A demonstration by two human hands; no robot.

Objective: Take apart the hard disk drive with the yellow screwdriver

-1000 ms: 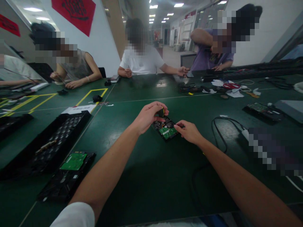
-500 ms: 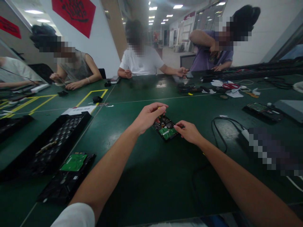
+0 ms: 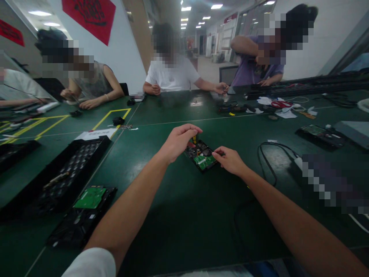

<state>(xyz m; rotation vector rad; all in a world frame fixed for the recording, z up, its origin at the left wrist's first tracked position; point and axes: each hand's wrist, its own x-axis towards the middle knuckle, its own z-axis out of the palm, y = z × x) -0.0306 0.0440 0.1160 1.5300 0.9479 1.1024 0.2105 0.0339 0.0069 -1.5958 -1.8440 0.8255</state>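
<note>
A hard drive with a green circuit board lies on the table before me. My left hand is over its far left part, fingers closed round a small yellow-and-black screwdriver that points down at the drive. The tip of the screwdriver is too small to make out. At the drive's right edge my right hand pinches the side between thumb and fingers. A second hard drive, also with a green board, lies by my left forearm.
A long black tray stands to the left, with a paper sheet behind it. On the right are a black cable, another hard drive and a grey box. Several people sit across the green table.
My left hand has shifted slightly to the left and its grip has turned a little, so more of the screwdriver shows. My right hand and the drive stay almost in place.
</note>
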